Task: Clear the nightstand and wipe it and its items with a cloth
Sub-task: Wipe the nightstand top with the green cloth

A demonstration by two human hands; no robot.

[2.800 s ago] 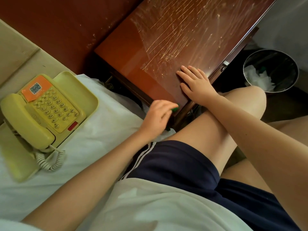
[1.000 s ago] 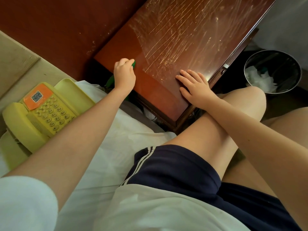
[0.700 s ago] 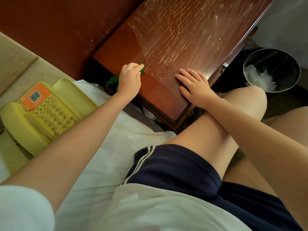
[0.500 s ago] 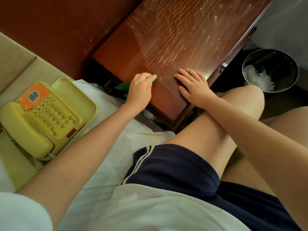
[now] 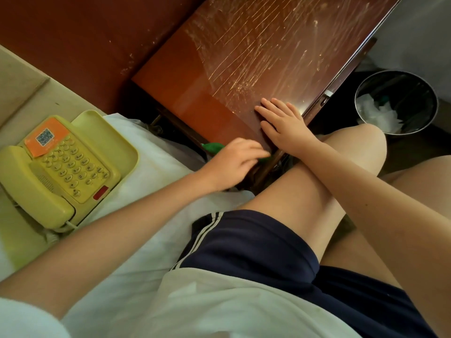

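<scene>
Nightstand (image 5: pixel 185 93): glossy red-brown top, far half covered in pale streaks; can't tell if that's scratches or residue; person sits at its near corner.

cloth (image 5: pixel 212 147): green, bunched on nightstand's left edge, close to the near corner; mostly hidden under the hand.

left hand (image 5: pixel 234 164): fingers curled over the cloth, gripping it against that edge; blurred, so exact finger placement unclear.

right hand (image 5: pixel 285 125): flat on the top just inside the near corner, fingers straight and spread, holding nothing; reads as a brace; just beside the left hand, not touching as far as I can see.

phone (image 5: pixel 61 172): yellow, handset on cradle, on the white sheet off nightstand's left side, apart from it; bin (image 5: pixel 415 93) on the floor off its right side, white waste inside.

Step, my read: wiping the left edge; clearing looks done.

To do it well: run the edge end to end in one direction, overlapping passes; wrap the cloth over the lip so top and side get cleaned together; refold to a clean face once soiled; hold the brace firm so nothing shifts; lift the right hand afterwards and wipe the patch under it; go firmer on the streaked half; phone likely needs its wipe before going back.
</scene>
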